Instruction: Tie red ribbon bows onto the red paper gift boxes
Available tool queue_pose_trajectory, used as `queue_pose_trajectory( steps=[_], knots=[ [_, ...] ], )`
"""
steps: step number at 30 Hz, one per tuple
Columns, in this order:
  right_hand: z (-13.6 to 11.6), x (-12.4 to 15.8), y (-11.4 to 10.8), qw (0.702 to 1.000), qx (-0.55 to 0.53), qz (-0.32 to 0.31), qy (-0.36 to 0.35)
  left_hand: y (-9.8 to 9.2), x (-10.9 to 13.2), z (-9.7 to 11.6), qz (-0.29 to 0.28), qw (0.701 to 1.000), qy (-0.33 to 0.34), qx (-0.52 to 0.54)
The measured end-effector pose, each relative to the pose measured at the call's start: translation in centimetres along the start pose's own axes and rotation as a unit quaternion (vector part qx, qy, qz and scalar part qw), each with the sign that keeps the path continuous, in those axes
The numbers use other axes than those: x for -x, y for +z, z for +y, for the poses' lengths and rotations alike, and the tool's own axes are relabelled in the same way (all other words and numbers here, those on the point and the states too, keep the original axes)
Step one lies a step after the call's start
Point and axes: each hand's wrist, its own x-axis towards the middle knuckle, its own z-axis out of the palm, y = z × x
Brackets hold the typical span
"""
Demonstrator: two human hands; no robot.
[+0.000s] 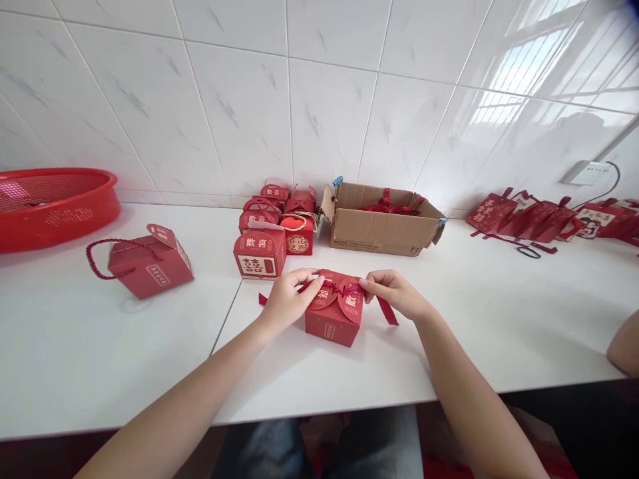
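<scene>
A small red gift box [333, 319] with rounded top flaps stands on the white counter [150, 359] in front of me. A dark red ribbon [340, 289] crosses its top, with loose ends hanging left and right. My left hand [288, 297] pinches the ribbon at the box's left side. My right hand [394, 293] pinches the ribbon at the right side, and an end [387, 311] trails below it.
Several finished red boxes [272, 229] cluster behind. A cardboard carton [379, 229] holds ribbons. A red box with a cord handle [150, 263] lies to the left, a red basket [50, 206] far left. Flat red box blanks [539, 216] lie right. Another person's arm [624, 346] shows at the right edge.
</scene>
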Motion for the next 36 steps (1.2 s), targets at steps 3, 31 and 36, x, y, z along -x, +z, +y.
queue_pose_trajectory(
  steps=[3, 31, 36],
  knots=[
    [0.3, -0.1, 0.2, 0.999, -0.039, -0.002, -0.005, 0.1, 0.0, 0.0, 0.020, 0.999, 0.020, -0.022],
    [0.7, -0.2, -0.6, 0.998, -0.035, -0.029, -0.032, -0.5, 0.5, -0.5, 0.058, 0.983, 0.085, -0.150],
    [0.3, 0.1, -0.8, 1.000, -0.008, -0.016, -0.024, -0.4, 0.5, -0.5, 0.066, 0.982, 0.088, -0.152]
  ],
)
